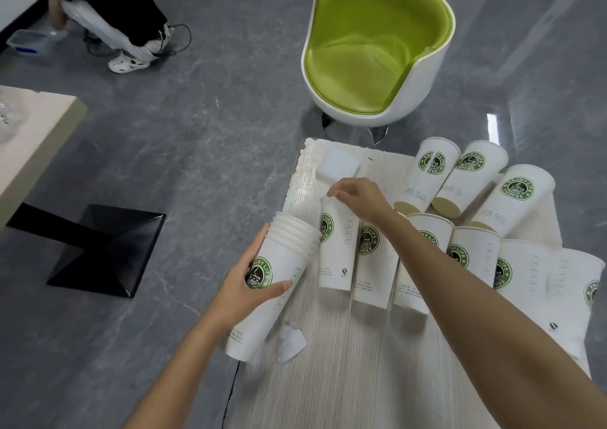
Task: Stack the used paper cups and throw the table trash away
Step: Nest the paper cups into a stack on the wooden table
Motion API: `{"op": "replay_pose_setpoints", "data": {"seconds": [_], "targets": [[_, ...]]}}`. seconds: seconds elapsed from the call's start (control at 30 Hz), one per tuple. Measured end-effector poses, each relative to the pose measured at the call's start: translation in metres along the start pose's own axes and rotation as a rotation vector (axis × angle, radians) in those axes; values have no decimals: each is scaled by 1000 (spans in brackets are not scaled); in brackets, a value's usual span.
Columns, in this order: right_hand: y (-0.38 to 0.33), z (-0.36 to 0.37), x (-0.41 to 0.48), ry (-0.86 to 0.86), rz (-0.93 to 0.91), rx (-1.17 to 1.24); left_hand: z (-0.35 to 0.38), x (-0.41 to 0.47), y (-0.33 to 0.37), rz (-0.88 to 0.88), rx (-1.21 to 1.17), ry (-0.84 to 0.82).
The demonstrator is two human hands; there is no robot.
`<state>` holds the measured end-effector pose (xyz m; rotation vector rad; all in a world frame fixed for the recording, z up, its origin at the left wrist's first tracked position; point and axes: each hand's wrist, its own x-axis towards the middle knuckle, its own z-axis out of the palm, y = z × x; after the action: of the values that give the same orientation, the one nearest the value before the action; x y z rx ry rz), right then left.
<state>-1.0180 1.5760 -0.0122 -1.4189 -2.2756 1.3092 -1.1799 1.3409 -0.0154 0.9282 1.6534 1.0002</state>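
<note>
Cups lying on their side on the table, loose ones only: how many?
3, side by side at the far right of the table, bases toward the camera: left cup, middle cup, right cup. The frame cuts off the table's right side, so more may be hidden.

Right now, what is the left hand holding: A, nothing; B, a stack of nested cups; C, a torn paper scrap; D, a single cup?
B: the left hand grips a tilted stack of nested cups, several rims showing at its top, while the right hand pinches the rim of an upright cup.
</note>
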Motion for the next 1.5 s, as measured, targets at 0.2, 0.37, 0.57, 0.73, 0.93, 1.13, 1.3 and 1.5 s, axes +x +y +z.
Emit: {"op": "replay_pose_setpoints", "data": {"seconds": [0.2, 0.37, 0.57, 0.73, 0.93, 1.13, 1.3, 1.5], "targets": [[0, 4, 1, -55, -19, 42, -3, 0, -1, -10, 1, 4], [-4, 0, -2, -14, -56, 54, -7, -5, -3, -16, -3, 8], [-9, -14, -5, 87, -143, 93, -10, -12, -5, -24, 2, 15], [-16, -39, -14, 193, -173, 164, -11, -17, -3, -6, 15, -14], [-15, -67, -24, 361, -185, 283, -12, -19, -2, 17, 37, -61], [-23, -67, -41, 473, -240, 402, -8, -18, 6, 74, 82, -131], [-30, -53, -56, 443, -266, 481, -5, -17, 12, 114, 96, -157], [-34, -29, -75, 369, -261, 518, -1, -18, 18, 144, 97, -157]]}}
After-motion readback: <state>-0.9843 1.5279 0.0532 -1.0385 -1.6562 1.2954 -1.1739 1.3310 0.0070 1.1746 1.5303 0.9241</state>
